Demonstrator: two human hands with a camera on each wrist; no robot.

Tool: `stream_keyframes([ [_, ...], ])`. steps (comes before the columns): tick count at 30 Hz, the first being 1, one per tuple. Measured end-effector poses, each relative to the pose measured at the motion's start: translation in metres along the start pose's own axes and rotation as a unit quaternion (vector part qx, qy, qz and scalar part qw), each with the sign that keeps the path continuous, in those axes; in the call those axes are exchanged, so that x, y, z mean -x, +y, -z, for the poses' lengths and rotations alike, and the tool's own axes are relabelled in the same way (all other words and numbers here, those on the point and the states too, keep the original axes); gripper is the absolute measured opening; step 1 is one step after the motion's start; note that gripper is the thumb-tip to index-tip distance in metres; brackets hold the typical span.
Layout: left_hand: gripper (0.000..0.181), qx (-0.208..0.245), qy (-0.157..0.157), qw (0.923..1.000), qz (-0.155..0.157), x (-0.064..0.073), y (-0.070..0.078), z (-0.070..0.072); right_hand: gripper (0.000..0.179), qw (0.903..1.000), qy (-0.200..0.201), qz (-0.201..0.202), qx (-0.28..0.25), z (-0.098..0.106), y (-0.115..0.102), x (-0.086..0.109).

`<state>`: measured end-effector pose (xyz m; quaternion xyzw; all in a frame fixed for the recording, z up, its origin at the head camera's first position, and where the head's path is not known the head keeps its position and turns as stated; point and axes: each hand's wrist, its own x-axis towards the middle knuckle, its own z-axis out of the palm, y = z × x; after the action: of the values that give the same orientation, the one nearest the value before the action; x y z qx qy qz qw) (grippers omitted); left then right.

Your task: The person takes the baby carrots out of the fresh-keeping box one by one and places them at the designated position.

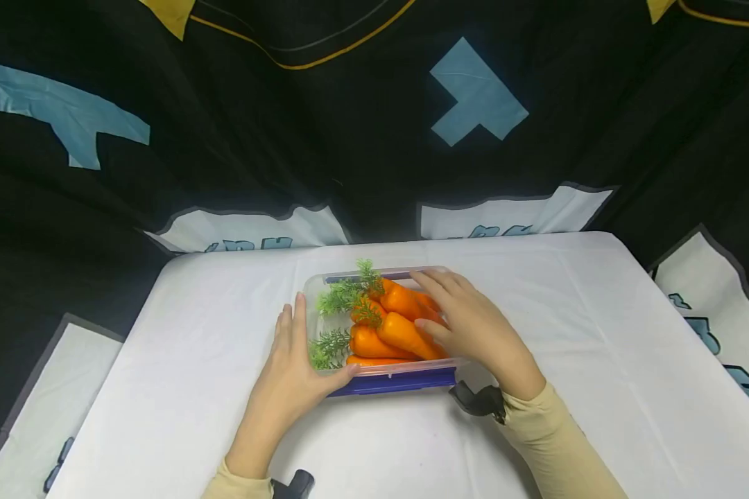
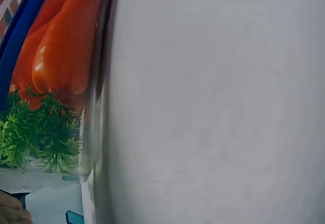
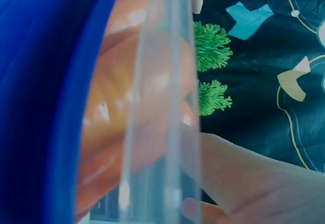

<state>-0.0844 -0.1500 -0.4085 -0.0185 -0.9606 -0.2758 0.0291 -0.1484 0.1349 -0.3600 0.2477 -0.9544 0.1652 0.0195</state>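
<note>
Several orange toy carrots (image 1: 406, 333) with green leafy tops (image 1: 340, 298) lie in a clear plastic container (image 1: 312, 281) in the middle of the table. The container has blue side latches, one of them along its front (image 1: 393, 382). My left hand (image 1: 287, 378) is at the left end, its fingers straight along the side and its thumb at the front rim. Over the right end, my right hand (image 1: 474, 322) reaches in with loosely bent fingers near the far rim and its thumb by the carrots. In the right wrist view, carrots (image 3: 122, 102) show through the clear wall, with leafy tops rising above it.
A white cloth covers the table (image 1: 193, 367). Behind it hangs a black curtain (image 1: 299, 138) with blue, yellow and white patches. Black wrist straps (image 1: 480, 400) sit at both sleeves.
</note>
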Motion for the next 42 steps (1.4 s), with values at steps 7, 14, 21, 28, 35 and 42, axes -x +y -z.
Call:
stream_keyframes([
  [7,0.134,0.044,0.026,0.9987,-0.008,0.001,-0.005,-0.006,0.077,0.9997,-0.019,0.017,-0.002,-0.006,0.002,-0.005],
  [14,0.131,0.077,0.069,0.9946,-0.018,0.003,-0.008,-0.015,0.079,0.999,-0.03,0.026,-0.021,-0.011,0.003,-0.011],
  [21,0.129,0.151,0.107,0.9827,0.002,0.006,-0.012,-0.027,0.074,0.998,-0.044,0.04,-0.02,-0.013,0.004,-0.02],
  [28,0.121,0.225,0.149,0.9627,-0.017,0.006,-0.017,-0.043,0.079,0.9954,-0.069,0.067,0.002,-0.017,0.006,-0.027],
  [35,0.121,0.272,0.137,0.9522,-0.018,0.007,-0.018,-0.047,0.077,0.9948,-0.045,0.09,0.013,-0.024,0.01,-0.029],
  [42,0.121,0.324,0.113,0.9392,-0.02,0.006,-0.021,-0.051,0.068,0.9952,-0.024,0.094,0.013,-0.029,0.012,-0.031],
])
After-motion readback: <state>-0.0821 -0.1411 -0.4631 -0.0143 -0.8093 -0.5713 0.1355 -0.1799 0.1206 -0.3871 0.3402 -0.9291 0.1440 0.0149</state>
